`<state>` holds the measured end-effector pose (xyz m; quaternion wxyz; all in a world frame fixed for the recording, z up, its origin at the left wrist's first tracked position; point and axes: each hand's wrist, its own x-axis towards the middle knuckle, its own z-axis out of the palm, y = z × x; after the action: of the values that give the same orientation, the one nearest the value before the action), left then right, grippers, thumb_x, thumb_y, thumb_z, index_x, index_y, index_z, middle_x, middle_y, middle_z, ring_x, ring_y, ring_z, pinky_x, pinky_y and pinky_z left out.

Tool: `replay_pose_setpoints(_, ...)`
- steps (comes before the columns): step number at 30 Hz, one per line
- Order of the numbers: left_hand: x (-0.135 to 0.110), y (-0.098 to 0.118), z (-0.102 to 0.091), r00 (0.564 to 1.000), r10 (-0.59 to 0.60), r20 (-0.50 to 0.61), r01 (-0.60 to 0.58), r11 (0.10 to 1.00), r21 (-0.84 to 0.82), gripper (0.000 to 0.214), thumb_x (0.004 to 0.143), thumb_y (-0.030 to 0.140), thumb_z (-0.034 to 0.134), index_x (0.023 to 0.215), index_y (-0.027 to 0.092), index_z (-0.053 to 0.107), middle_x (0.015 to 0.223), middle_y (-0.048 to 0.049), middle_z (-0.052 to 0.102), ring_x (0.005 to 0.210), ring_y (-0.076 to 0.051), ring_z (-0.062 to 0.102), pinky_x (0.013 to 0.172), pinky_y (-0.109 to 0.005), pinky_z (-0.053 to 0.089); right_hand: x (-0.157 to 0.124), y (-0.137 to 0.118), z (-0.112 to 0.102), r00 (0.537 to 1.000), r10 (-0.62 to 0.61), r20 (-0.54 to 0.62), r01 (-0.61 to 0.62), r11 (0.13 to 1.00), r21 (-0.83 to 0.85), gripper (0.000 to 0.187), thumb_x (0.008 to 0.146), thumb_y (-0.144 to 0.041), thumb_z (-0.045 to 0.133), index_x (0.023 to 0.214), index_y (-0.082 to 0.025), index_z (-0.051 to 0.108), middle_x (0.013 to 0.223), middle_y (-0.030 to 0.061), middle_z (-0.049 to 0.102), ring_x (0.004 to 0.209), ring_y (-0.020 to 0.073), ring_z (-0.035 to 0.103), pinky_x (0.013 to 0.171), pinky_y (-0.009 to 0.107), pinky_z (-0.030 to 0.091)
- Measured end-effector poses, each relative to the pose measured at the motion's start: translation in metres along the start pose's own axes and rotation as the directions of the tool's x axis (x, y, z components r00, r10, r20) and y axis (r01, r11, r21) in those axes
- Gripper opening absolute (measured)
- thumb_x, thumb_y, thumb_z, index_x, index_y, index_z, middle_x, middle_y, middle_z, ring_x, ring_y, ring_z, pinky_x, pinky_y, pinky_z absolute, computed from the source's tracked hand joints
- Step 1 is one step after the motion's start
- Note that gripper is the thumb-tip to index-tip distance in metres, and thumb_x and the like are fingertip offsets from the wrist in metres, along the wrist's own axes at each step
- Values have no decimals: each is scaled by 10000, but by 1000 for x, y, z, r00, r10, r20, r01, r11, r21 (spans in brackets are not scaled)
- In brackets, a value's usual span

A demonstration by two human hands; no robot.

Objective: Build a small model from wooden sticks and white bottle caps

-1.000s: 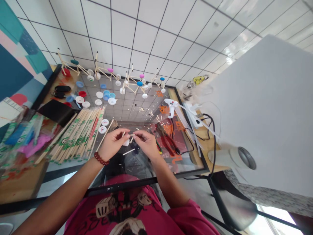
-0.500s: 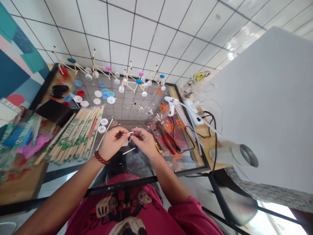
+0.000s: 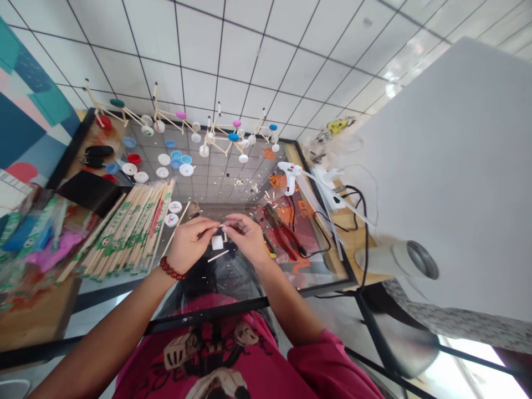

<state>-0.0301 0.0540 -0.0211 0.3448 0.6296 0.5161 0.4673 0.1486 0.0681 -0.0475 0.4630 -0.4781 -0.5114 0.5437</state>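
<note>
My left hand (image 3: 192, 239) and my right hand (image 3: 246, 237) meet above the glass tabletop, fingertips pinched close together. Between them is a short piece of wooden stick (image 3: 221, 225), mostly covered by the fingers. Right below lies a small white square block (image 3: 217, 242), and a cut length of stick (image 3: 218, 256) rests nearer my body. A long bare chopstick (image 3: 177, 226) lies beside my left hand. By my right wrist is a green and yellow cutter (image 3: 270, 245), partly covered by the hand.
Wrapped chopsticks (image 3: 128, 233) are piled at left, with bottle caps (image 3: 175, 160) behind them. Stick-and-cap models (image 3: 224, 138) line the far edge. At right are red-handled pliers (image 3: 286, 235), a white glue gun (image 3: 290, 176), a power strip (image 3: 332, 191) and cables.
My fingertips have shifted slightly around the small stick piece, and the white block below them shows more fully. The whole view has moved a little.
</note>
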Motion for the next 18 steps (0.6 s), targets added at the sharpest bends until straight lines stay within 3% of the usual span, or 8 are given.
replay_pose_setpoints(4, 0, -3, 3, 997, -60, -41, 58, 998, -40, 156, 846, 288, 701, 845, 238, 849, 871, -66, 808, 783, -219, 731, 710, -324, 601, -2, -4, -2, 998, 44, 43, -45, 999, 19, 487, 652, -458, 929, 1043, -233, 742, 910, 30, 781, 838, 192, 729, 828, 343, 601)
replay_pose_setpoints(9, 1, -2, 2, 993, -85, -83, 79, 994, -75, 137, 837, 300, 721, 834, 234, 841, 870, -60, 806, 756, -210, 728, 714, -335, 613, -4, -2, -3, 999, 30, 40, -25, 991, -129, 306, 753, -423, 853, 964, -216, 775, 863, 34, 786, 767, 179, 710, 780, 324, 581)
replay_pose_setpoints(18, -1, -3, 4, 996, -42, -80, 42, 999, -2, 152, 861, 326, 711, 858, 233, 832, 906, -66, 811, 840, -216, 738, 778, -338, 605, 1, 4, 2, 999, -37, 29, 42, 980, -193, 218, 787, -370, 775, 955, -232, 792, 768, 1, 735, 691, 162, 657, 684, 285, 528)
